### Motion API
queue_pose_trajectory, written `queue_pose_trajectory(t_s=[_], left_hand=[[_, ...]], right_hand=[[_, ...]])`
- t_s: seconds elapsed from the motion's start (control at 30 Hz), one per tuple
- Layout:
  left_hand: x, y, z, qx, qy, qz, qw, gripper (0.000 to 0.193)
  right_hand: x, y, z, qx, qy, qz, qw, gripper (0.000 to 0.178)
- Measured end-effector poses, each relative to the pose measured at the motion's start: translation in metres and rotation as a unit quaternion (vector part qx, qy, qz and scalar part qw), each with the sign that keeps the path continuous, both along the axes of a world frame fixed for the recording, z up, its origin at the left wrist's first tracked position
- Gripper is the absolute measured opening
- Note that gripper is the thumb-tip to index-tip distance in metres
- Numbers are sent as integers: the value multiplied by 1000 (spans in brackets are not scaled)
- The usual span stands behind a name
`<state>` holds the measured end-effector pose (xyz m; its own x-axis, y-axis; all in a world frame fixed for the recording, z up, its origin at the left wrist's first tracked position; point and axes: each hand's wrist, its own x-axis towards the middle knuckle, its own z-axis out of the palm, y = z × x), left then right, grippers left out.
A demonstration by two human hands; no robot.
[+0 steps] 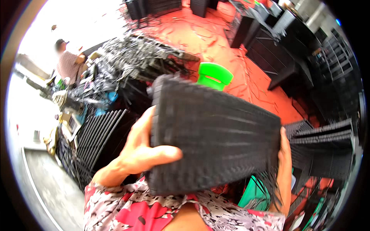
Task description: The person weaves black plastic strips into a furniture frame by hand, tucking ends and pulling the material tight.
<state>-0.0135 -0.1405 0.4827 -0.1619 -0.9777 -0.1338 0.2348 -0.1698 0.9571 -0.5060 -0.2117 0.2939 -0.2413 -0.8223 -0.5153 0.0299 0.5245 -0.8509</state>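
Note:
A black woven panel (pixel 216 134), thick and roughly rectangular, is held up in front of me and looks slightly blurred. Its left end is gripped by my left hand (pixel 142 146), thumb across the near face and fingers at the edge. At the right end my right hand (pixel 284 154) holds the edge, most of its fingers hidden behind the panel. Loose black strips (pixel 269 184) dangle from the lower right corner, beside my right forearm.
A bright green plastic chair (pixel 216 76) stands beyond the panel on the red floor covering (pixel 177 29). Piled dark strips (pixel 131 57) lie at left, near a seated person (pixel 69 63). Black woven furniture (pixel 269 54) stands at right. Something green (pixel 254 194) shows below the panel.

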Motion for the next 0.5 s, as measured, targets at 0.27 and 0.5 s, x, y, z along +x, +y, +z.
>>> queue_pose_trajectory(t_s=[0.27,0.5], left_hand=[[-78,-45,38,-187,-78,-135,970,63],[-98,-110,35,-241,46,-346,905,66]], right_hand=[[-27,87,16,3,59,-164,985,64],[37,99,18,47,95,-236,966,63]])
